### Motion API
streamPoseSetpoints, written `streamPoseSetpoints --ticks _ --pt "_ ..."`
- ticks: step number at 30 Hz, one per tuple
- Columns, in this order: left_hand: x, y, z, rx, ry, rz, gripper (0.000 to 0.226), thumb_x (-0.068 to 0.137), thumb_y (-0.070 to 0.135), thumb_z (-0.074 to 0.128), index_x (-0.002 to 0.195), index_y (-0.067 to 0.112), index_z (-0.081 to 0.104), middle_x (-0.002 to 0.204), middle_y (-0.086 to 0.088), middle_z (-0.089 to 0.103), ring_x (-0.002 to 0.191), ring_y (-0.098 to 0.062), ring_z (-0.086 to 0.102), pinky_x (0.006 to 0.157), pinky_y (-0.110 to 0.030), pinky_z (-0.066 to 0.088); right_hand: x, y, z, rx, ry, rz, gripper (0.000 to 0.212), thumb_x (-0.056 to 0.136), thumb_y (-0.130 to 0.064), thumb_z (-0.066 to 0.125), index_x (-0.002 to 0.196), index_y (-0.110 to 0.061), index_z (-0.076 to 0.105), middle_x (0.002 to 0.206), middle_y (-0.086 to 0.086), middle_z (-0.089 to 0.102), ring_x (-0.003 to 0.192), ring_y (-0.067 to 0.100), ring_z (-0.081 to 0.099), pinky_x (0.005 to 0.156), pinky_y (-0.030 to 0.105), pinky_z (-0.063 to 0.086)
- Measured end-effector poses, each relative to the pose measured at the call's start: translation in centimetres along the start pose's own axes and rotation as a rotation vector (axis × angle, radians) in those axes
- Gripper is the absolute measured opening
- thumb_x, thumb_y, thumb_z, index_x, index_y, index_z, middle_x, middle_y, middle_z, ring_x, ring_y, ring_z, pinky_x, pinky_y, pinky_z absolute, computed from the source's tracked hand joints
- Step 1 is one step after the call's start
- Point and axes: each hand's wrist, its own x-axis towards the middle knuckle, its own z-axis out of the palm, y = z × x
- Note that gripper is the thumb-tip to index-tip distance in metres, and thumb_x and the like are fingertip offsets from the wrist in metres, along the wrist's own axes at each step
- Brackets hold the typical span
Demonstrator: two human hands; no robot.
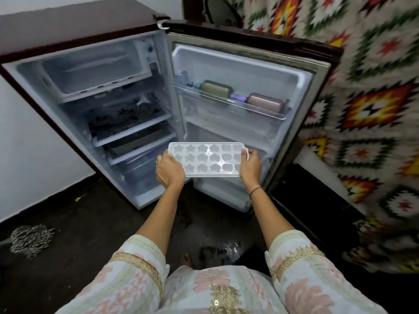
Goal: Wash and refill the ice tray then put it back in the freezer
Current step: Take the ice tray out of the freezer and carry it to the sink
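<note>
Ice tray (207, 160) is held level between both hands in front of the open fridge (95, 105), its long axis running from nine to three o'clock. The left hand (169, 169) is clamped on the nine o'clock short end, the right hand (250, 165) on the three o'clock end, thumbs over the rim; neither is clearly nearer the cabinet. Whether the star and heart cells hold water cannot be told. The freezer compartment (90, 71) lies at about ten to eleven o'clock from the tray, higher and well apart, its mouth open and nothing seen inside. The mouth is judged wide enough for the tray taken in lengthwise or broadside. The open door (249, 91), with bottles on its shelf (229, 103), stands at one o'clock, so free room is found to the left and upward. A wet patch (226, 248) is seen on the floor (90, 223) at six o'clock.
</note>
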Motion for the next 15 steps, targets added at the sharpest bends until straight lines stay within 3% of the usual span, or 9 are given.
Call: streamPoseSetpoints --ticks 15 --pt "-16.1 8.3 9.3 -0.003 -0.259 0.284 0.034 0.101 0.018 0.033 0.120 0.005 0.057 0.118 -0.019 0.056 0.108 -0.037 0.053 0.088 -0.045 0.041 -2.3 10.6 -19.7 0.007 0.358 0.172 0.037 0.099 -0.036 0.043 0.115 -0.004 0.053 0.105 0.014 0.062 0.095 0.028 0.059 0.068 0.030 0.040"
